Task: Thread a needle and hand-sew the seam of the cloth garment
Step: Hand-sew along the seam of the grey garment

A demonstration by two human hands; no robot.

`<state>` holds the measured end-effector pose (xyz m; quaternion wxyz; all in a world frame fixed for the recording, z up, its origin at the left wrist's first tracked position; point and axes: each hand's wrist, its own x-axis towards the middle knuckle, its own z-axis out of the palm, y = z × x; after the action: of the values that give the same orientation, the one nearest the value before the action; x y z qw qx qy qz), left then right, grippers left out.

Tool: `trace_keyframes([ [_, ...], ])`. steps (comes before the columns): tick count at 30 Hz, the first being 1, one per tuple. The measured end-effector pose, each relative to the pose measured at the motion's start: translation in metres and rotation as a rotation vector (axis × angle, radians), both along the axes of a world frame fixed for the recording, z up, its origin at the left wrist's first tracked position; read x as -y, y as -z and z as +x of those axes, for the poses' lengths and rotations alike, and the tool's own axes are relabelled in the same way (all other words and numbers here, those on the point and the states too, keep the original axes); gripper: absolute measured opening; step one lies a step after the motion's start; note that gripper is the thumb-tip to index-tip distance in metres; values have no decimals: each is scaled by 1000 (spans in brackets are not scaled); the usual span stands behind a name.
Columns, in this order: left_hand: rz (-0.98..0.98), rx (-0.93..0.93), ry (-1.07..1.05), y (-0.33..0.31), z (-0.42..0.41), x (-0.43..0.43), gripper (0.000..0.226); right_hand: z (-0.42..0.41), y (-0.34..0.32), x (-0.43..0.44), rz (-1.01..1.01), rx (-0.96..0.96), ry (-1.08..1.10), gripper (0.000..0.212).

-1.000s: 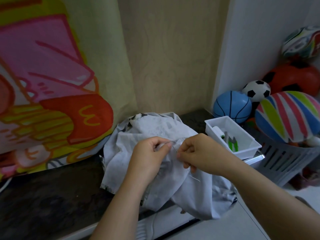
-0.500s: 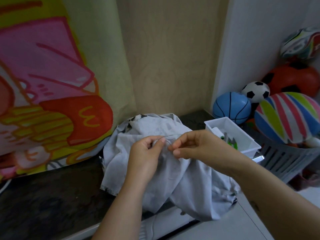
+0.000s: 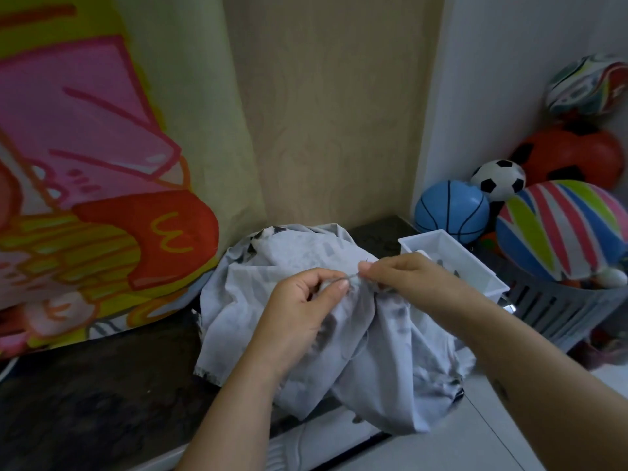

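One dark desk (image 3: 85, 402) holds one grey cloth garment (image 3: 390, 368) heaped at 5 o'clock, with five balls (image 3: 452, 215) piled at 3 o'clock and one white tray (image 3: 482, 277) just beside the heap. Two grips meet on top: the left grip (image 3: 302, 307) pinches a cloth fold, and the right grip (image 3: 407, 277), at its 2 o'clock, pinches one thin needle (image 3: 351, 275).

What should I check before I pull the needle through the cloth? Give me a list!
1. The left hand pinches the cloth: ok.
2. The right hand pinches the needle: ok.
3. The thread sits in the needle's eye: cannot tell, too thin to see.
4. The needle goes through the seam: cannot tell, fingertips hide it.
5. The cloth rests on the counter: ok, though one fold hangs over the edge.
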<state>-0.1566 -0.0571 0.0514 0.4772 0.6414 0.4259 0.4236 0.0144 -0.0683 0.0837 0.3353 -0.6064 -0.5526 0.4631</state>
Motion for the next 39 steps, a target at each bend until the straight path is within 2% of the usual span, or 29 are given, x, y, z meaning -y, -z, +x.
trace_keyframes([
  [4, 16, 2, 25, -2, 1, 1, 11, -1, 1, 1, -32, -220, -57, 19],
  [7, -4, -18, 31, -1, -1, 1, 11, 0, 2, -2, -6, -292, 4, 18],
  [9, -19, -24, 34, 0, -2, 1, 12, 1, 4, -8, 31, -330, 129, 23],
  [13, -75, 22, 50, 0, 0, 0, 19, 8, -5, -11, -9, -1030, 410, 22],
  [15, -90, 34, 68, 1, 0, 1, 19, 11, -6, -12, 79, -1118, 425, 23],
  [16, -93, 38, 74, 0, 0, 1, 18, 12, -3, -13, 149, -1062, 430, 22],
  [17, -94, 40, 76, 0, 0, 1, 17, 12, -1, -14, 237, -902, 444, 22],
  [20, -102, 42, 77, 0, 0, 1, 16, 15, 9, -14, 483, -209, 442, 20],
  [23, -115, 37, 88, 0, 0, 1, 16, 18, 16, -14, 565, 27, 374, 19],
  [27, -112, 14, 90, 0, 0, 2, 15, 18, 21, -14, 523, 99, 376, 14],
  [30, -104, 2, 81, -1, 0, 1, 15, 17, 15, -12, 521, 30, 361, 15],
  [32, -102, -3, 62, -1, -1, 0, 15, 16, 7, -9, 488, -61, 240, 15],
  [35, -99, -10, 54, 1, -3, -3, 17, 12, -5, 0, 301, -143, -104, 10],
  [37, -100, -20, 56, 1, -5, -4, 16, 12, -6, 2, 232, -62, -228, 7],
  [39, -95, -43, 54, 2, -7, -4, 11, 12, -5, 2, 239, 88, -221, 7],
])
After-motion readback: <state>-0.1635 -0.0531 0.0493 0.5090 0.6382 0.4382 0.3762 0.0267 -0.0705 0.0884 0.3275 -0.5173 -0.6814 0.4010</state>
